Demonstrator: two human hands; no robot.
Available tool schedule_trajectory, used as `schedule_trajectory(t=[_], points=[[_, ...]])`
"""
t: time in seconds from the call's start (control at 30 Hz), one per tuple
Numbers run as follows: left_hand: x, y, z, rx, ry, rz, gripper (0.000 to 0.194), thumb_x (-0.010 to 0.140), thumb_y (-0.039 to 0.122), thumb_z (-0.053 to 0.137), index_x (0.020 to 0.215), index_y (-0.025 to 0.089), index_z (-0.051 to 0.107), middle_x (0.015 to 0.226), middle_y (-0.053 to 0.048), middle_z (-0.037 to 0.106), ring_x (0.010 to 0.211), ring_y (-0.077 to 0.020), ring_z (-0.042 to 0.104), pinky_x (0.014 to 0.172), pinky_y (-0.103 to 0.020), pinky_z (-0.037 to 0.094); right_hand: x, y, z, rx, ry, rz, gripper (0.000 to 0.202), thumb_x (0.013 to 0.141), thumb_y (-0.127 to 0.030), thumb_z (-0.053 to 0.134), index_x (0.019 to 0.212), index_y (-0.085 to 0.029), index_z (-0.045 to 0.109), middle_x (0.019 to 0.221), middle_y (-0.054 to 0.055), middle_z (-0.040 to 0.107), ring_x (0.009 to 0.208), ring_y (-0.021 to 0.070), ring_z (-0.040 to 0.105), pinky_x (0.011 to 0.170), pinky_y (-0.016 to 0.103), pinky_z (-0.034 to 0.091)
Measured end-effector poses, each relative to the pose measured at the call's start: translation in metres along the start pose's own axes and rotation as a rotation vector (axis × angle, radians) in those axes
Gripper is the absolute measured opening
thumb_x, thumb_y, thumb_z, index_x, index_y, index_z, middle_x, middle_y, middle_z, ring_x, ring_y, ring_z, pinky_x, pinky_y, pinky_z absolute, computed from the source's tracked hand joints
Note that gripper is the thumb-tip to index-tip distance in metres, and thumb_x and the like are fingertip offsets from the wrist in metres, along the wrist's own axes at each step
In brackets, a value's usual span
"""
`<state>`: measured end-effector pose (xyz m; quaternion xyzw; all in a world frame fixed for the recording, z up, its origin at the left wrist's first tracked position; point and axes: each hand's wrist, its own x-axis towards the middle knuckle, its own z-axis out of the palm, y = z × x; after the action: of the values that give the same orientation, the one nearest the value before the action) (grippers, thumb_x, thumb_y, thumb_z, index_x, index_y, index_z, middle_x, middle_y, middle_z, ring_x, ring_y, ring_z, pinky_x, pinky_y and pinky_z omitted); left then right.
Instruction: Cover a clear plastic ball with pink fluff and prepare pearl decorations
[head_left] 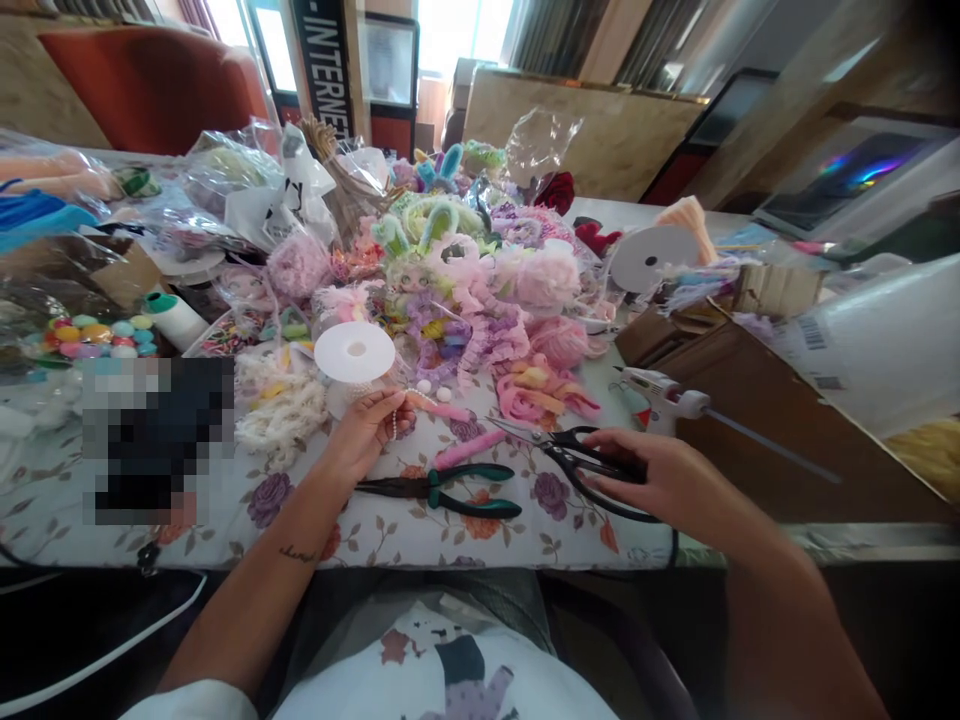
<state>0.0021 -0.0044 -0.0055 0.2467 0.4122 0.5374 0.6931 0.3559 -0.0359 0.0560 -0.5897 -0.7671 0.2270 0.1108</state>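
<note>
Two hands at work over the flowered bench [420, 542]. Left hand [373, 418]: fingers drawn to a narrow pinch on a pearl bead string [394, 422], whose loose end hangs under the fingertips. White spool [355, 352] stands just beyond that hand. Right hand [641, 462]: fingers curled round the black handles of the scissors [589, 465], tips aimed toward the left hand. Pink-orange strip [450, 411] runs out from beside the left fingers; can't tell if it's gripped too. Pink fuzzy piece [471, 450] lies between the hands, near the scissor tips. Green-handled pliers [442, 490] lie nearer the body, also between the hands.

Containers: cardboard box [750, 440] right of the right hand, white plastic package [892, 345] over it. Glue gun [660, 393] just beyond the right hand, against the box. Clear bag [37, 285] far left of the left hand, pastel balls [97, 335] showing at it. Another clear bag [217, 165], well beyond the left hand, has something pale green inside.

Hard to read: dark pixelated patch [169, 440] left of the left hand; bead string's run behind the fingers; box interior mostly covered; package cut off at frame edge.
</note>
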Motion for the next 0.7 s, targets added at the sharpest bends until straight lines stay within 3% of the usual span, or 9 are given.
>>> schedule_trajectory(t=[0.17,0.37,0.5,0.7], points=[[-0.001,0.001,0.002,-0.036,-0.009,-0.042,0.013,0.076,0.019,0.075,0.076,0.009,0.067,0.068,-0.003,0.064,0.058,-0.0062,0.059,0.054,-0.014,0.051,0.003,-0.03,0.017,0.076,0.058,-0.025,0.032,0.076,-0.052,0.066,0.077,-0.02,0.059,0.068,0.002,0.062,0.06,0.0185,0.055,0.052,0.028,0.041],[-0.001,-0.001,0.0,-0.044,-0.042,-0.054,0.014,0.077,0.02,0.074,0.076,0.009,0.067,0.07,-0.004,0.065,0.059,-0.0067,0.06,0.054,-0.014,0.052,0.019,-0.071,0.064,-0.054,-0.016,-0.157,0.027,0.076,-0.04,0.071,0.071,-0.021,0.052,0.066,0.0,0.06,0.059,0.0152,0.051,0.054,0.026,0.035],[-0.001,-0.001,-0.002,-0.019,-0.097,-0.032,0.017,0.076,0.024,0.076,0.077,0.009,0.069,0.071,-0.004,0.066,0.06,-0.0067,0.06,0.055,-0.014,0.05,0.029,-0.079,0.078,-0.004,-0.032,-0.144,0.028,0.078,-0.043,0.071,0.075,-0.019,0.057,0.07,0.002,0.063,0.063,0.0162,0.056,0.055,0.025,0.035],[-0.002,-0.002,-0.003,0.031,-0.149,-0.024,0.021,0.077,0.031,0.076,0.08,0.011,0.07,0.071,-0.004,0.065,0.062,-0.0076,0.058,0.056,-0.016,0.048,0.033,-0.079,0.081,0.027,-0.034,-0.121,0.036,0.075,-0.052,0.074,0.075,-0.018,0.06,0.07,0.002,0.063,0.064,0.0161,0.056,0.056,0.025,0.035]])
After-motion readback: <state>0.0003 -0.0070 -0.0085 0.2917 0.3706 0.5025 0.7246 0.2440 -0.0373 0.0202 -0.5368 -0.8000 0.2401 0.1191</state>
